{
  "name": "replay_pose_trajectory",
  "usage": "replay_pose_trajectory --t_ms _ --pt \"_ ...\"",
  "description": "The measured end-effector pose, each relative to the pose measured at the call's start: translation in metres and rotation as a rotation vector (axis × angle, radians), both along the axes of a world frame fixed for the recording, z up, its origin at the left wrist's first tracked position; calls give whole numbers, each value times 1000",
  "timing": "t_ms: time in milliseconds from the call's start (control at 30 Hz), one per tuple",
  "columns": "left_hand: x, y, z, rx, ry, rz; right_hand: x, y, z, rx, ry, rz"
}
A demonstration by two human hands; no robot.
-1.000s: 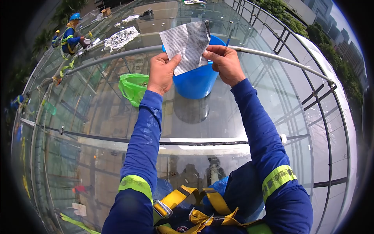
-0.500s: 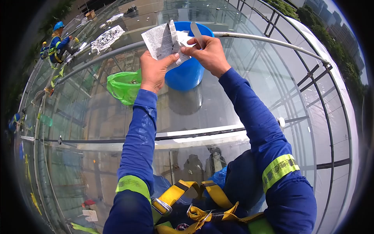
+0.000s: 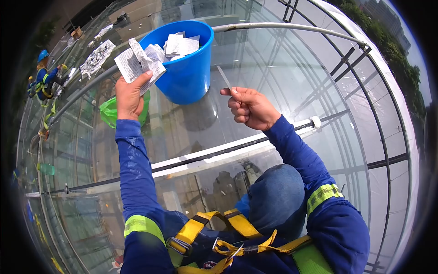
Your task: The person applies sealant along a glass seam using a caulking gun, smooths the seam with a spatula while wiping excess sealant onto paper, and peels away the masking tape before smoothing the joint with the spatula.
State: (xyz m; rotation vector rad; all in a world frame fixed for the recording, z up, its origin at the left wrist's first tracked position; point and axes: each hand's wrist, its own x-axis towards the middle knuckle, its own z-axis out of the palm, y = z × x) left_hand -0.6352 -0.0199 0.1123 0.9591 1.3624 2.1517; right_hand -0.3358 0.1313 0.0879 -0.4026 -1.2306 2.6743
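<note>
Crumpled printed paper [image 3: 129, 63] is gripped in my left hand [image 3: 131, 95], thumb pressed over its lower edge, just left of the blue bucket's rim. My right hand [image 3: 251, 107] is closed round the base of a thin, flat, pale strip [image 3: 224, 76], which points up and to the left; its exact kind is unclear. The blue bucket [image 3: 188, 75] stands on the glass and has printed sheets [image 3: 181, 45] inside. Below and behind my left hand lies a green plastic bag [image 3: 108, 112], partly hidden by that hand.
A metal rail [image 3: 283, 26] curves across behind the bucket. The glass panels meet at a dark and white seam [image 3: 219, 154] before my knees. At the far left a person in a blue helmet [image 3: 43, 82] works near scattered paper [image 3: 97, 58]. My yellow harness strap [image 3: 197, 228] crosses my lap.
My hands have moved apart. The left keeps the paper and has gone left; the right has come down toward me with the strip. The bucket appears further left in view.
</note>
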Motion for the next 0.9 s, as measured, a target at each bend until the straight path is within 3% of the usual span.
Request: replay_pose_trajectory --t_ms 133,300,400,500,567,600,667,733,833,900 --pt "13 -12 20 71 -23 -134 7 6 -11 -136 69 76" --pt "0 -21 26 -12 -6 47 -3 5 2 287 -68 22" --pt "0 -64 37 72 16 91 -63 -28 -7 668 -124 116" --pt "17 -106 31 55 139 270 -126 -70 -38 886 -257 455" --pt "22 -125 27 51 201 350 -164 -116 -76 1031 -364 460" --pt "22 -132 24 44 222 385 -177 -135 -102 1055 -359 421" --pt "18 -146 22 36 262 441 -194 -176 -162 1047 -439 111" --pt "15 -157 18 33 294 483 -189 -214 -197 846 -572 -60" --pt "13 -169 10 25 328 528 -172 -257 -251 743 -658 -143" --pt "13 -175 5 20 348 541 -168 -271 -271 838 -637 -119"
